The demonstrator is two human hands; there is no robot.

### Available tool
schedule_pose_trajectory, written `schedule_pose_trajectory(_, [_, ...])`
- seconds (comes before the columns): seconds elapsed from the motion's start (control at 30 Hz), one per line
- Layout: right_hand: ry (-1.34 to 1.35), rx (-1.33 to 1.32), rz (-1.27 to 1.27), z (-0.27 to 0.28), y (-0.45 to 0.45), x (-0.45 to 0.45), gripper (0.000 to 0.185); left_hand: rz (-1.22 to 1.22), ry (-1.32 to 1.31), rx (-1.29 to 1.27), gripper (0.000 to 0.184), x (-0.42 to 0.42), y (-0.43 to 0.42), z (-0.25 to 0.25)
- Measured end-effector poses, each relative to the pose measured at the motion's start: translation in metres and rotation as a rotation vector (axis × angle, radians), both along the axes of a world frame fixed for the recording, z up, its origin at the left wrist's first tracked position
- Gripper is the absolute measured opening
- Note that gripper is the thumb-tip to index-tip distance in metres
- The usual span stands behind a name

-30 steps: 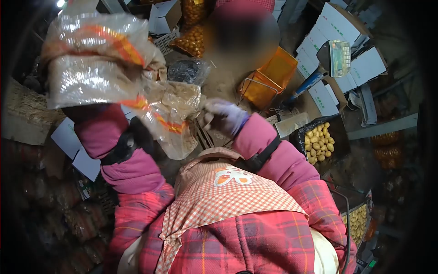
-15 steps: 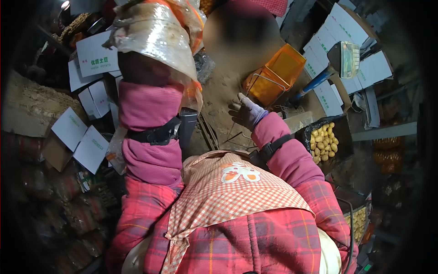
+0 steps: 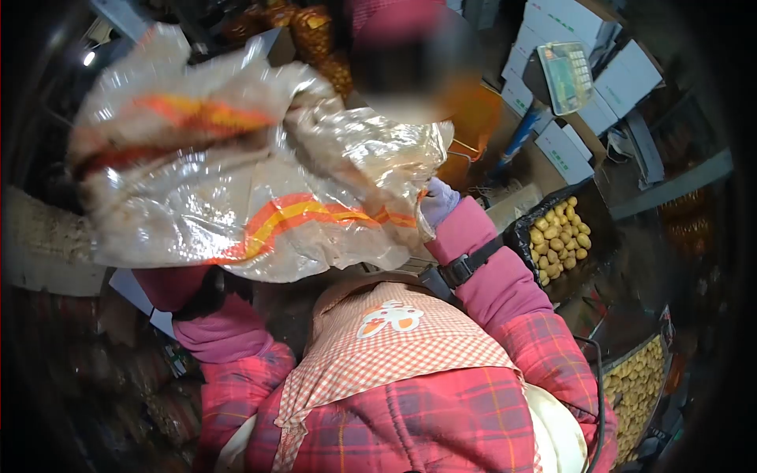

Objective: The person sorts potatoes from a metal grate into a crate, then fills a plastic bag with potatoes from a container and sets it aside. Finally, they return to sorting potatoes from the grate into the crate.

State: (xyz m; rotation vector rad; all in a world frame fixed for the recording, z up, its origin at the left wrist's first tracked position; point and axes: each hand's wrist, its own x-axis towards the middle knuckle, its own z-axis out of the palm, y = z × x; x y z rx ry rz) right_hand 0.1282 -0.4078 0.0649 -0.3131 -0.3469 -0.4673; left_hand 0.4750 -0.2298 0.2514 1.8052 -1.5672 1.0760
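A large clear plastic bag [image 3: 213, 189] with orange and yellow stripes spreads out in front of me, creased and shiny. My left forearm goes up beneath the bag's lower left side, and the plastic hides that hand and its fingers. At the right edge of the bag is my right hand [image 3: 440, 202] in a light purple glove. The bag's right corner is gathered at this hand, which appears closed on it, though the plastic covers most of the fingers. Just beyond, an orange crate [image 3: 479, 118] is partly covered by the bag.
A black-lined box of potatoes [image 3: 561, 240] stands to my right, with more potatoes [image 3: 633, 394] lower down. A scale display [image 3: 566, 77] on a blue pole rises near white cartons [image 3: 631, 75]. Another person [image 3: 410, 55] is straight ahead. Filled net bags [image 3: 311, 35] lie behind.
The plastic bag has come down and opened out across the view from the upper left. My left arm has lowered. My right hand, open before, is now at the bag's edge.
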Motion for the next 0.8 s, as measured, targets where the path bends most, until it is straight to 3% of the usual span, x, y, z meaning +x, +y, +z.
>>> schedule_pose_trajectory(0.03, [-0.083, -0.013, -0.015, 0.016, 0.001, -0.014, 0.047, -0.06, -0.021, 0.221, 0.039, -0.025, -0.005, 0.008])
schedule_pose_trajectory(0.1, [-0.165, -0.031, -0.046, 0.026, 0.001, -0.036, 0.044, -0.209, 0.069, 0.269, 0.04, -0.035, -0.025, -0.003])
schedule_pose_trajectory(0.17, [0.105, 0.113, -0.321, 0.03, -0.002, -0.053, 0.046, -0.383, 0.301, 0.352, 0.041, -0.045, -0.043, -0.03])
schedule_pose_trajectory(0.23, [0.225, 0.122, -0.472, 0.029, -0.002, -0.063, 0.046, -0.541, 0.818, 0.527, 0.041, -0.051, -0.047, -0.081])
schedule_pose_trajectory(0.3, [0.269, 0.135, -0.543, 0.016, -0.005, -0.064, 0.044, -0.94, 2.029, 0.52, 0.042, -0.071, -0.039, -0.131])
schedule_pose_trajectory(0.4, [0.33, 0.196, -0.58, -0.004, -0.002, -0.063, 0.041, -1.043, 2.491, 0.677, 0.043, -0.102, -0.061, -0.167])
schedule_pose_trajectory(0.47, [0.419, 0.234, -0.566, -0.008, 0.002, -0.06, 0.04, -1.419, 2.681, 1.005, 0.044, -0.113, -0.098, -0.185])
schedule_pose_trajectory(0.53, [0.462, 0.186, -0.558, -0.01, 0.012, -0.054, 0.039, -0.586, 2.425, 0.871, 0.045, -0.181, -0.099, -0.139])
schedule_pose_trajectory(0.6, [0.332, 0.157, -0.394, -0.011, 0.026, -0.046, 0.042, -0.678, 2.587, 1.019, 0.045, -0.228, -0.115, -0.146])
schedule_pose_trajectory(0.63, [0.402, 0.142, -0.394, -0.007, 0.036, -0.045, 0.044, -0.677, 2.588, 1.013, 0.045, -0.236, -0.109, -0.159])
schedule_pose_trajectory(0.7, [0.479, 0.072, -0.444, -0.041, 0.03, -0.058, 0.045, -0.855, 2.62, 0.835, 0.041, -0.25, -0.096, -0.196])
schedule_pose_trajectory(0.73, [0.631, -0.087, -0.575, -0.059, 0.025, -0.07, 0.043, -0.712, 2.704, 0.925, 0.039, -0.248, -0.097, -0.197])
schedule_pose_trajectory(0.77, [0.779, -0.243, -0.71, -0.073, 0.019, -0.083, 0.041, -0.596, 2.369, 0.975, 0.037, -0.236, -0.096, -0.247])
schedule_pose_trajectory(0.8, [0.927, -0.389, -0.844, -0.064, 0.015, -0.094, 0.039, -0.467, 2.555, 0.936, 0.029, -0.242, -0.098, -0.252])
